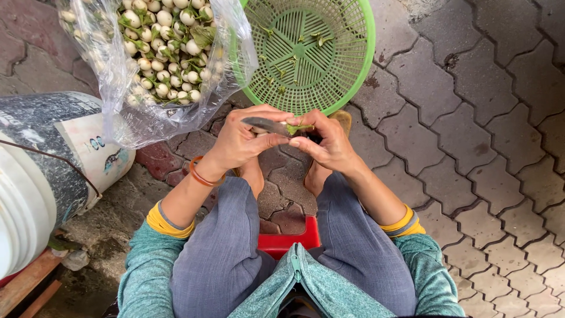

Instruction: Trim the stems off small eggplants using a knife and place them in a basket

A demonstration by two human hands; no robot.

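My left hand [241, 141] grips a small knife [266, 125], its blade pointing right toward my other hand. My right hand [329, 141] pinches a small round vegetable with a green stem [298, 128], mostly hidden by the fingers. The blade tip touches the stem. Both hands meet above my knees, just below a green plastic basket [359, 59] that holds a few green stem scraps. A clear plastic bag [235, 59] full of small white-green round eggplants [168, 41] lies at the upper left, next to the basket.
A white and dark bucket [47, 153] lies on its side at the left, with a thin cord across it. I sit on a red stool [288, 241] over grey and reddish interlocking paving stones [482, 129]. Wooden planks [26, 285] show at the bottom left.
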